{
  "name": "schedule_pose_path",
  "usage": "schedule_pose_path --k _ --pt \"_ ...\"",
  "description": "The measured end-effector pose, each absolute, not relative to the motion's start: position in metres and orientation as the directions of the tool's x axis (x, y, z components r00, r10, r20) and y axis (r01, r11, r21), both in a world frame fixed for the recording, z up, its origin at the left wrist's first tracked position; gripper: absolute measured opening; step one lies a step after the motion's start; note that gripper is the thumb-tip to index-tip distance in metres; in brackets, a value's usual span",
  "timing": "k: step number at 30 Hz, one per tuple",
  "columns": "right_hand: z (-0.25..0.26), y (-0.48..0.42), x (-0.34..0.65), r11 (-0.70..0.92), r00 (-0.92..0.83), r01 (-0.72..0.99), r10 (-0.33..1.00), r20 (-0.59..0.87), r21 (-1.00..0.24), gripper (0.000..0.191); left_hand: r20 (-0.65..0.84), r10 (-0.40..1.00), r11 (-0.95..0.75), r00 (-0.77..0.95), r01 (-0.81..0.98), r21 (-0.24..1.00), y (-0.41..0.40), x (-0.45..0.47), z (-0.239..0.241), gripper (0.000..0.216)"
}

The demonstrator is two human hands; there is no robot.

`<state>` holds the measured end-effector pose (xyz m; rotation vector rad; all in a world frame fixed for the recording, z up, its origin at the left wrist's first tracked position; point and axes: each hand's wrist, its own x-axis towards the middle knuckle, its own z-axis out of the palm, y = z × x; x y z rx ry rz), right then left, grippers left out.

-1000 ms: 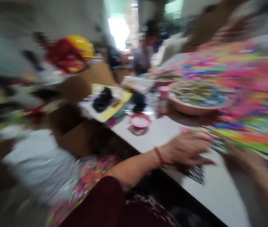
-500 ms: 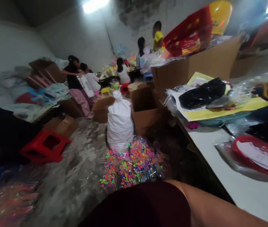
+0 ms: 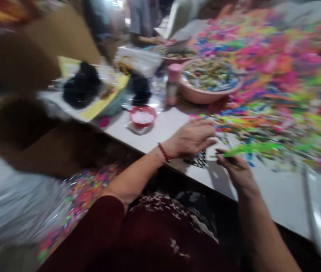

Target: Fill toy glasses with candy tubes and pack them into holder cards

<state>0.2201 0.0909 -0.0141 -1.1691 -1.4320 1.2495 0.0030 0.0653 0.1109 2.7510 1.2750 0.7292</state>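
Note:
The picture is smeared by head motion. My left hand, with a red thread bracelet at the wrist, hovers over the white table with its fingers curled toward the edge of a big heap of bright plastic pieces. Beneath it lies a small black-and-white patterned card. My right hand is closed in a pinch on a long green plastic piece that points right. The two hands are close together, nearly touching.
A pink bowl of mixed small pieces and a pink-capped bottle stand behind the hands. A red-rimmed lid, black bags on yellow paper and cardboard boxes sit at the left. A bag of coloured pieces lies on the floor.
My head swung left to the room with other people and has come back to the table. The right hand now holds a green piece; both hands sit close together.

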Motion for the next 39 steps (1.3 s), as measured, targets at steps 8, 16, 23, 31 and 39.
schedule_pose_path --k 8,16,23,31,39 --pt "-0.020 0.065 0.217 0.176 -0.185 0.306 0.975 0.123 -0.936 0.040 0.660 0.576 -0.782 0.482 0.559 0.274 0.081 -0.005 0.081 0.037" --pt "-0.020 0.061 0.208 0.272 -0.180 0.427 0.960 0.213 -0.862 0.027 0.647 0.593 -0.772 0.479 0.565 0.290 0.080 -0.003 0.084 0.036" --pt "-0.023 0.057 0.203 0.445 -0.290 0.505 0.894 0.341 -0.739 0.015 0.657 0.589 -0.779 0.471 0.548 0.306 0.080 -0.001 0.082 0.036" --pt "-0.013 0.069 0.204 0.446 -0.396 0.577 0.885 0.244 -0.684 0.013 0.646 0.587 -0.785 0.488 0.540 0.305 0.081 -0.004 0.083 0.040" --pt "-0.023 0.071 0.198 0.325 -0.322 0.520 0.931 0.171 -0.790 0.007 0.684 0.544 -0.798 0.485 0.551 0.244 0.082 0.000 0.086 0.026"
